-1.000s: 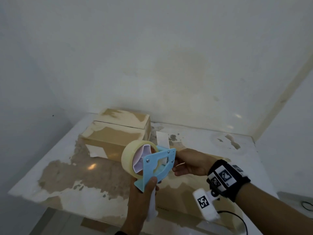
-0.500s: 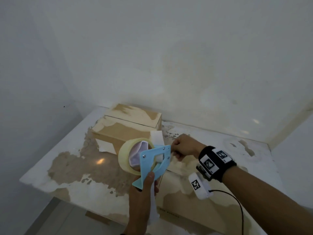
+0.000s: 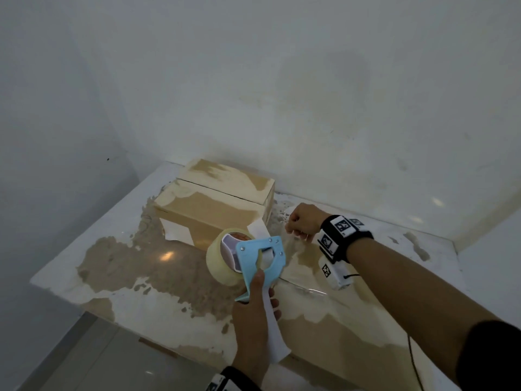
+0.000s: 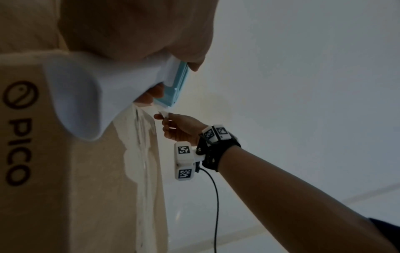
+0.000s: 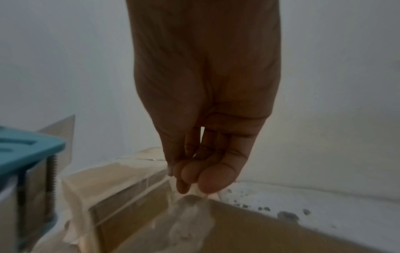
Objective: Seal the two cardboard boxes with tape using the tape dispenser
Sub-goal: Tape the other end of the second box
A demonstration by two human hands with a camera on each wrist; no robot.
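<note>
My left hand grips the white handle of the blue tape dispenser, which carries a cream tape roll. It is held just above the large cardboard box, marked PICO. My right hand pinches the end of the clear tape beyond the dispenser, fingertips pressed together over the box's far edge. A strip of tape stretches between dispenser and hand. The small cardboard box stands shut at the back left.
Both boxes sit on a worn white table set in a wall corner. The table's left and front edges drop to the floor. A black cable hangs from my right wrist camera.
My right hand has moved away from the dispenser toward the far wall, drawing out a length of tape. The dispenser has dropped closer to the large box.
</note>
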